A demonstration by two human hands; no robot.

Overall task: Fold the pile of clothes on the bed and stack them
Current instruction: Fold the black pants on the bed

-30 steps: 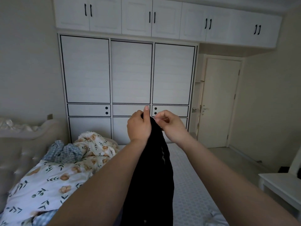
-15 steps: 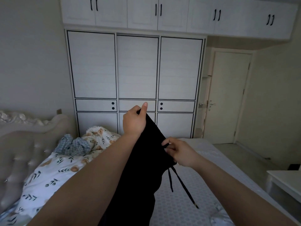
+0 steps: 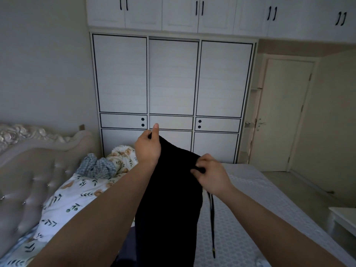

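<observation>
I hold a black garment (image 3: 169, 199) up in the air over the bed (image 3: 240, 218). My left hand (image 3: 148, 147) pinches its top corner, thumb pointing up. Lower and to the right, my right hand (image 3: 211, 172) grips the other end of the top edge, so that edge slopes down to the right. A black drawstring (image 3: 212, 224) dangles below my right hand. The rest of the garment hangs down between my forearms and runs out of the frame at the bottom. A blue checked garment (image 3: 98, 168) lies crumpled on the floral quilt (image 3: 73, 201) at the left.
A padded headboard (image 3: 25, 180) borders the bed on the left. White sliding wardrobes (image 3: 173, 83) stand straight ahead, with a closed door (image 3: 285, 112) to their right. A white table corner (image 3: 344, 216) shows at the right edge. The grey mattress surface lies under the garment.
My right hand moved away from my left hand, down and to the right along the top edge, spreading the garment out. The drawstring came free and hangs. My head turned slightly left.
</observation>
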